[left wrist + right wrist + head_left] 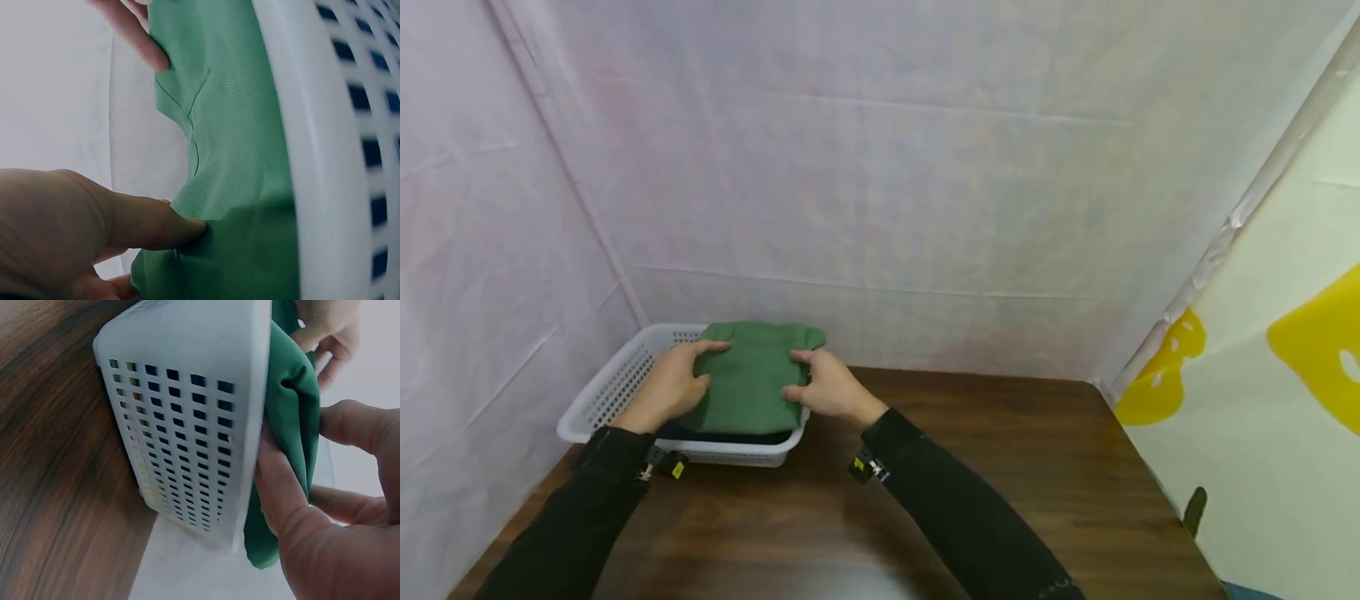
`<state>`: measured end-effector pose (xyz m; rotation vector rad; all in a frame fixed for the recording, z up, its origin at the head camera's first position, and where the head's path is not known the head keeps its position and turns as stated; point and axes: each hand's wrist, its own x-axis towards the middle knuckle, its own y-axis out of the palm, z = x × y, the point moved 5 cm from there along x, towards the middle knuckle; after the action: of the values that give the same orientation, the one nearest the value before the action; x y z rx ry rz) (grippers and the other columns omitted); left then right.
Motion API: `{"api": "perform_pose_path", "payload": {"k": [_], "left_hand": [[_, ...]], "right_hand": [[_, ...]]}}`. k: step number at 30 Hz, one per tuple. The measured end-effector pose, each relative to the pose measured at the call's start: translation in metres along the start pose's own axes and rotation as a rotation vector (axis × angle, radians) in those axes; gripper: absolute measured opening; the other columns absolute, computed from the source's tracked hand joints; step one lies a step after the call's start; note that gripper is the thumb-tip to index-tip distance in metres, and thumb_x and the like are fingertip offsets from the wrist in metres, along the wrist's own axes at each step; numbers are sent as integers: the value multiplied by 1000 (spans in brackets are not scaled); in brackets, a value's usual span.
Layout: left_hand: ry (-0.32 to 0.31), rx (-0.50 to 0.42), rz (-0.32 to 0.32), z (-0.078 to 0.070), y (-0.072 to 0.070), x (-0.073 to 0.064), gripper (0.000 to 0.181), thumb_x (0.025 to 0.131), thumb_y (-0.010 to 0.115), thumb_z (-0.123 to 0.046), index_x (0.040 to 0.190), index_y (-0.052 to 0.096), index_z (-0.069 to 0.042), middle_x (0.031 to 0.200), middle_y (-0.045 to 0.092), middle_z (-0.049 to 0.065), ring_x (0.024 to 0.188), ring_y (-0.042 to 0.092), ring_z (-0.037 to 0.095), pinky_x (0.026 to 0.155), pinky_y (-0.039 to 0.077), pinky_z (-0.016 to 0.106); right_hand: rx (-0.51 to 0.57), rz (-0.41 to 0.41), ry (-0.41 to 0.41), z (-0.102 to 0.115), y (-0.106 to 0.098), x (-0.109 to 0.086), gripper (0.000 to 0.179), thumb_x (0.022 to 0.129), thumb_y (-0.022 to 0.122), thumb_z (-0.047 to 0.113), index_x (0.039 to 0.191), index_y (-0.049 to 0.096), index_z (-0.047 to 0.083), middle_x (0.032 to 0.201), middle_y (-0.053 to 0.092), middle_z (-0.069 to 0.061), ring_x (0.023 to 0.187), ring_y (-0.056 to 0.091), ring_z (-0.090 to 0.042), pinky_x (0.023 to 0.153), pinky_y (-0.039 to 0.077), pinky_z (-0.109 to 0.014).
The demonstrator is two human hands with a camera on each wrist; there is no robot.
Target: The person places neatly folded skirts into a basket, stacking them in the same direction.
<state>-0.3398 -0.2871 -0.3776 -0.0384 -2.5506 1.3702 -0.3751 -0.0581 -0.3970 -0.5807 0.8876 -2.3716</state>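
A folded green garment (751, 379) with seams lies over the white plastic basket (730, 454), covering most of its opening. Under the garment, a strip of dark cloth (730, 436) shows at the basket's near side. My left hand (673, 383) grips the garment's left side, thumb (181, 228) on the fabric. At the opposite side my right hand (831, 385) holds the garment's edge; in the right wrist view, one finger (278, 481) reaches between cloth and basket rim while other fingers lie on the outer face.
The basket stands at the back left of a dark wooden table (1000, 475). White sheeting (880, 183) rises behind it and at the left. A pale panel with yellow shapes (1161, 375) stands at the right.
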Motion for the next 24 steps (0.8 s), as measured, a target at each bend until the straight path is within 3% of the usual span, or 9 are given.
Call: {"api": "perform_pose_path", "payload": {"k": [2,8,11,13,15,18,20,22,24], "left_hand": [[-11,-6,3,4,-1,-1,57,93,48,9,148,48,-7,144,41,34,43,33,16,42,34,31],[-35,-3,36,16,-6,-8,58,94,43,10,150,45,-4,112,63,30,43,25,14,42,30,31],[-68,10,54,22,-9,-13,59,94,40,10,151,43,-4,80,64,19,44,23,13,42,30,30],[-87,10,64,26,-10,-14,59,94,40,10,151,42,-4,71,60,11,44,23,12,42,30,30],[-101,15,75,29,-9,-14,60,93,40,9,151,42,-4,62,51,9,44,23,12,42,30,29],[-91,66,84,32,-6,-14,56,91,48,9,146,48,1,83,62,23,47,31,16,45,33,31],[-72,140,100,34,-4,-14,50,91,58,5,141,53,4,99,61,34,57,48,26,51,37,34],[-56,205,120,34,-1,-15,48,90,67,-2,136,56,7,121,55,40,80,58,41,63,46,42],[-59,246,148,34,1,-15,50,91,72,-10,135,57,7,130,47,43,105,52,53,78,47,54]], "right_hand": [[-54,13,-23,3,4,2,66,96,71,24,150,41,-1,123,66,-11,87,63,-6,73,47,-16],[-202,90,-132,15,14,3,62,101,63,25,152,38,-1,84,55,-15,58,38,-17,54,35,-23],[-297,128,-149,18,17,2,62,102,60,30,152,38,2,121,60,-11,91,57,-17,84,45,-25],[-365,157,-137,17,19,1,60,104,58,32,153,39,4,138,54,-10,119,54,-22,108,35,-34],[-426,167,-111,15,20,0,57,104,57,34,151,42,5,147,49,-9,142,35,-25,120,14,-42],[-496,185,-77,11,22,-2,54,105,55,36,149,46,6,149,49,-9,147,25,-29,120,7,-47],[-516,187,-34,7,23,-4,53,105,54,40,148,49,10,153,43,-11,149,18,-33,120,9,-50],[-527,187,0,3,24,-5,52,105,53,43,147,51,13,158,34,-15,150,12,-35,119,12,-54],[-522,185,27,-1,24,-6,52,105,52,46,147,52,15,161,26,-17,150,7,-36,118,13,-56]]}}
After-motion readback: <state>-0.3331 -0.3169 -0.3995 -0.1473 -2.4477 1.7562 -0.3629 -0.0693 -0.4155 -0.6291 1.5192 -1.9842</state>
